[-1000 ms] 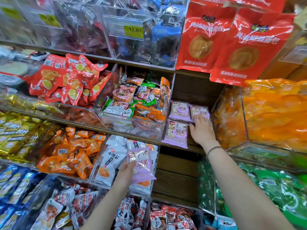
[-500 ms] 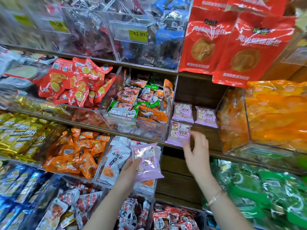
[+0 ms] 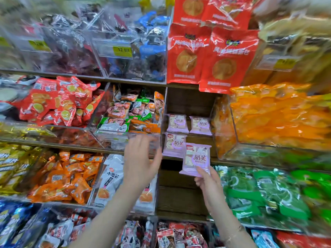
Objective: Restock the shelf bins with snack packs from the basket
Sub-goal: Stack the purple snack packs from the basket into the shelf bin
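My right hand [image 3: 207,183] pinches the lower edge of a lilac snack pack [image 3: 196,159] and holds it upright just in front of the wooden shelf slot [image 3: 189,104]. Three matching lilac packs lie in that slot: two at the back [image 3: 177,123] [image 3: 200,125] and one at the front left [image 3: 174,144]. My left hand [image 3: 141,161] hovers with relaxed fingers and nothing in it, left of the held pack, in front of a clear bin. The basket is out of view.
Clear bins flank the slot: mixed green and orange packs [image 3: 129,119] to the left, orange bags [image 3: 272,119] to the right. Red bags [image 3: 207,56] hang above. White packs [image 3: 111,178] and green packs [image 3: 259,190] fill the shelf below.
The lilac pack passed from my left hand to my right hand. My right hand came back from the slot and now holds the pack up; my left hand rose and holds nothing.
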A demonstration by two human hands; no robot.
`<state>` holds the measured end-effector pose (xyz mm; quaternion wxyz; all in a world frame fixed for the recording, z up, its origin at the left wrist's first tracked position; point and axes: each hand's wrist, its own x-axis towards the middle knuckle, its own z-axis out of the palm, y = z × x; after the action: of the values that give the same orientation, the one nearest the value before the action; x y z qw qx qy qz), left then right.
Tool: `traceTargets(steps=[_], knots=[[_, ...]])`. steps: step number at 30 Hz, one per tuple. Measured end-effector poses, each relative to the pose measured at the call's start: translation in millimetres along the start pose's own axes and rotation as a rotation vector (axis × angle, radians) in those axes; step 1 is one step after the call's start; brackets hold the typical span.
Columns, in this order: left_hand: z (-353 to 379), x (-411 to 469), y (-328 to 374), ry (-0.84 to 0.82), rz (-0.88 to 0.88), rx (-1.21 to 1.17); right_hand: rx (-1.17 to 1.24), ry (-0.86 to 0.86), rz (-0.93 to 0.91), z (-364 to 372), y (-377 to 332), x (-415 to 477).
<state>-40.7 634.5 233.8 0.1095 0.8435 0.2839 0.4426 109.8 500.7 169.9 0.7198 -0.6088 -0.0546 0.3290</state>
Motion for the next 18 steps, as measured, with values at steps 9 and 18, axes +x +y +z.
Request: traceTargets(steps=[9, 18], knots=[[19, 39, -32, -0.045, 0.137, 0.397, 0.407, 0.086, 0.053, -2, -16, 42], [29, 38, -38, 0.056, 0.178, 0.412, -0.971, 0.192, -0.627, -5, -6, 11]])
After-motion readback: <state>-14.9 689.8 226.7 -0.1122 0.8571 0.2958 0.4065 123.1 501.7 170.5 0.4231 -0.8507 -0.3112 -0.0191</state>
